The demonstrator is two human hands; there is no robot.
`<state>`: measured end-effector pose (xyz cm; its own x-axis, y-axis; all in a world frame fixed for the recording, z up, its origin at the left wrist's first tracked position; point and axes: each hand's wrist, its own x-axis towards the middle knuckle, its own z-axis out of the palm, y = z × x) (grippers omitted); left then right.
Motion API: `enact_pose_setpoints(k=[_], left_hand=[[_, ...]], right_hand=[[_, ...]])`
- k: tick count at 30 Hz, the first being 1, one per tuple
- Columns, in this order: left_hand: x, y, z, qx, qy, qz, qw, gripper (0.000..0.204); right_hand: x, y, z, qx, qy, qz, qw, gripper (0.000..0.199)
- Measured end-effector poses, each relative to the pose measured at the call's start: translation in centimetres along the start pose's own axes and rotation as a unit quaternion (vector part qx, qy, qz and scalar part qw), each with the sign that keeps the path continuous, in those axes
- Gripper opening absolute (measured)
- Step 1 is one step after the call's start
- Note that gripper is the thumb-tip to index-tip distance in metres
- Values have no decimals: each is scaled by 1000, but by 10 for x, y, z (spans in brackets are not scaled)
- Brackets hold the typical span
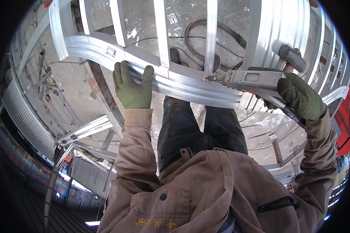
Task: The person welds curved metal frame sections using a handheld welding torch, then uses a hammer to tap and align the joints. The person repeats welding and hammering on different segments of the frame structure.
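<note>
My left hand, in a green work glove, lies on a curved, ribbed silver metal rail with its thumb and fingers apart. In my gloved right hand is a grey metal power tool with a narrow nose; its exact kind I cannot tell. The nose points left, at the rail's upper edge near a post's foot, and whether it touches is too small to tell. Straight metal posts run up from the rail. Beyond my right hand, a hammer with a dark head rests on a wide ribbed panel.
A rusty steel beam stands left of my left hand. Cables and a dark hose loop on the concrete floor behind the posts. More metal framing is at lower left, and a red object is at far right.
</note>
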<state>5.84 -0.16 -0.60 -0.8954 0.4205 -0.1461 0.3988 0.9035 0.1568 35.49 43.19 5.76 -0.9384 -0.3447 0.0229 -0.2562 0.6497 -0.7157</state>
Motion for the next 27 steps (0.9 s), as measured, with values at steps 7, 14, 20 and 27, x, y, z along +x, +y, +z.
enact_pose_setpoints(k=[7,14,20,27], left_hand=[[-2,-1,4,1,0,-1,1000,92],[0,1,3,-18,0,-5,1000,91],[1,4,1,-13,-30,-33,999,95],[2,5,-1,-9,-32,-26,999,93]], right_hand=[[21,-15,-13,321,-56,328,886,52],[53,-34,-32,374,-82,392,836,75],[72,-43,-45,414,-106,479,767,86],[78,-51,-47,409,-95,471,776,87]])
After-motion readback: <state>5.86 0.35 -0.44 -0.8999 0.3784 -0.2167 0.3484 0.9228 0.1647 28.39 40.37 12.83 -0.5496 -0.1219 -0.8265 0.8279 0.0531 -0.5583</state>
